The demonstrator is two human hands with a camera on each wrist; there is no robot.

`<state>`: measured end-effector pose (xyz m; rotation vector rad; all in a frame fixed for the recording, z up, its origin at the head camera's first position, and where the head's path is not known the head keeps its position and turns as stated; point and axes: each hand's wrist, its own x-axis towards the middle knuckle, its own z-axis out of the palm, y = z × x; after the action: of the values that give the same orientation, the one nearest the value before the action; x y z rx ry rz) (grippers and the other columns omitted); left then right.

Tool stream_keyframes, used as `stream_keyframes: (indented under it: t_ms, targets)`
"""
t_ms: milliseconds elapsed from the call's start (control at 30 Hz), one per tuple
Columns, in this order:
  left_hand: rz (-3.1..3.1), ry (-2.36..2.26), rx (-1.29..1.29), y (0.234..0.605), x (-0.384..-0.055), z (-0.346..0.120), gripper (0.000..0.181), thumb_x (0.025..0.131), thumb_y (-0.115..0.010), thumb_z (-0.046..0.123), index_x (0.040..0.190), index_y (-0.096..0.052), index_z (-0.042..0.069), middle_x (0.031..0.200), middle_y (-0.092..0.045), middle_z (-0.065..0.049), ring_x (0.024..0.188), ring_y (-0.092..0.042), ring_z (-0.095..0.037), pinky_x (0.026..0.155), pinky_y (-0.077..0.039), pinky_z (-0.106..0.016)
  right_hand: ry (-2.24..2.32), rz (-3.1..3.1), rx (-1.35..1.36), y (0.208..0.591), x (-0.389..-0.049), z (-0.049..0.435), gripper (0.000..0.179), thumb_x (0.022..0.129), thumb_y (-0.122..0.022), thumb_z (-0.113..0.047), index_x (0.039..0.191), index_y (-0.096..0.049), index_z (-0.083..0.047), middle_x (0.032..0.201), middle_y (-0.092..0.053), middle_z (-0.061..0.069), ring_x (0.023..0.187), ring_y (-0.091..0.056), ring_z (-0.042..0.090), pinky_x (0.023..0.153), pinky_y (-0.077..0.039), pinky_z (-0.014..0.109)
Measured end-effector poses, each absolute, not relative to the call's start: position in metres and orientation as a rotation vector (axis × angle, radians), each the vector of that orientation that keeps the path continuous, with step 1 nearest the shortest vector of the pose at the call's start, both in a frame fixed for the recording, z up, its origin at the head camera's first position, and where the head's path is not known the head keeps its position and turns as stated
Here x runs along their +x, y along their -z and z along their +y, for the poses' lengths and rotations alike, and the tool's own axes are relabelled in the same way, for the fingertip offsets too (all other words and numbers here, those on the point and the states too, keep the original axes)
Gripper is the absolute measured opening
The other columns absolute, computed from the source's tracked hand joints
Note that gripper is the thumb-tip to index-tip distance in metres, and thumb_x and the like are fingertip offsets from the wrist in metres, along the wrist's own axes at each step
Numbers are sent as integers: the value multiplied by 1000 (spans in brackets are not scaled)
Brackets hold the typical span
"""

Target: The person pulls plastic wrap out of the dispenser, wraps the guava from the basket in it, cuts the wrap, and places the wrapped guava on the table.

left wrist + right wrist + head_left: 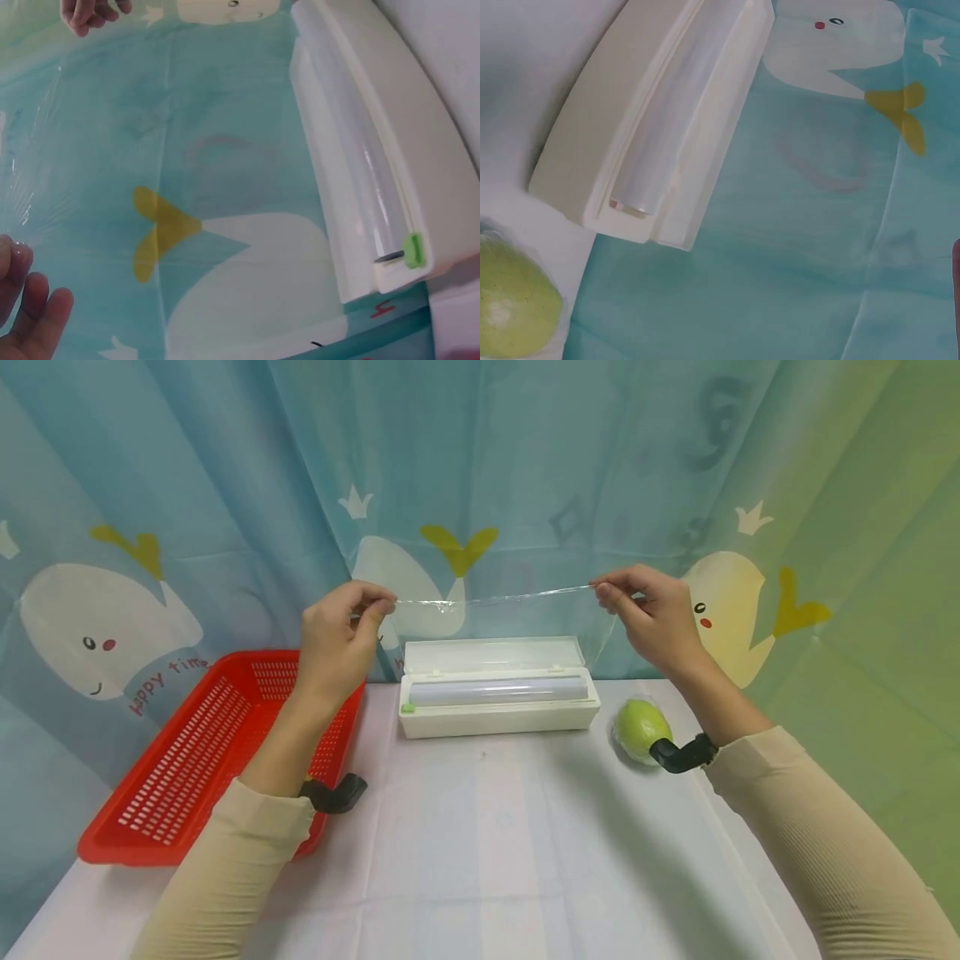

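Nearest, two beige sleeves point(232, 860) reach in from the bottom corners, a black wrist mount point(341, 795) on each arm, over a pale tablecloth point(465, 868). Red basket point(96, 847) at left, partly behind the left arm. Green fruit point(640, 727) at right, apparently wrapped in something clear, sitting beside the white box point(495, 720).

Both hands are raised above the level of the box. Left hand point(341, 631) pinches one end of a strip of clear film point(442, 604) between thumb and fingers; right hand point(648, 610) pinches the other end the same way. Top edge of the film runs between them, gathered and glinting near the left fingers, a little higher at the right. Lower part too transparent to follow; cannot tell whether it joins the roll point(498, 691), which lies in the box below, uncovered, the lid point(495, 656) raised at the back. Green tab point(408, 707) at the box's left end.

Judgement: step in hand looks like drawing film out and spreading it. Next move seems to call for even tension and level hands, lest the thin sheet fold onto itself.

Farthest, a blue-green curtain point(525, 485) printed with white whales.
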<state>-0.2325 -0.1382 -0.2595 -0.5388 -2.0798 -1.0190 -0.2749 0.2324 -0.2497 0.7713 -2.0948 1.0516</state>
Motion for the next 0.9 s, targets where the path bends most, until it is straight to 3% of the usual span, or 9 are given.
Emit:
stream_keyframes:
  t_ms: [433,900]
  targets:
    - [-2018,1003,-552,251,-230,-139,13,98,-62,8,100,-72,2,91,-74,-8,80,-64,-16,67,-45,-11,-1073,-2081,758,231,-249,219,11,94,-64,4,98,-72,9,86,-68,18,75,-60,3,69,-50,10]
    - [-1986,1012,-542,244,-225,-139,13,99,-61,9,100,-73,3,88,-74,-6,80,-65,-15,70,-46,-11,-1063,-2064,747,231,-262,227,11,94,-64,3,98,-73,7,88,-69,13,78,-62,0,73,-52,11]
